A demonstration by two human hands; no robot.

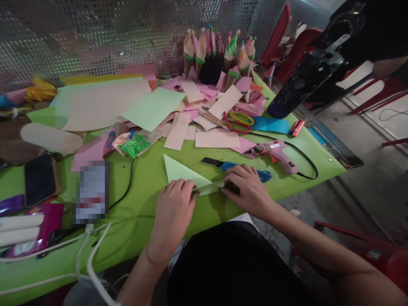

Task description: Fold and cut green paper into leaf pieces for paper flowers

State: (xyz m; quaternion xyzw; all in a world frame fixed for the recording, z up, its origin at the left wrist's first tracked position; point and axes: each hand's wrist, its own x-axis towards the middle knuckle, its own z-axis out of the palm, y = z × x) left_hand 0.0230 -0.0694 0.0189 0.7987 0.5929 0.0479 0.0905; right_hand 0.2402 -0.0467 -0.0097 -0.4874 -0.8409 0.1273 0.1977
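Both hands grip a pale green sheet of paper (183, 172) near the table's front edge. One corner stands up as a triangle, and a folded strip runs between the hands. My left hand (177, 204) is closed on the strip's left end. At its right end my right hand (247, 189) pinches the paper between thumb and fingers. Just beyond the right hand lies a blue utility knife (264, 175) with a dark blade pointing left; the fingers partly cover it. A pink glue gun (283, 157) rests farther right.
Paper strips (217, 139), red-handled scissors (237, 126) and paper cones (200, 53) crowd the back. A dark bottle (295, 85) stands back right. Phones (41, 178) and white cables (91, 259) lie at the left. Another person's hand (389, 68) shows at the upper right.
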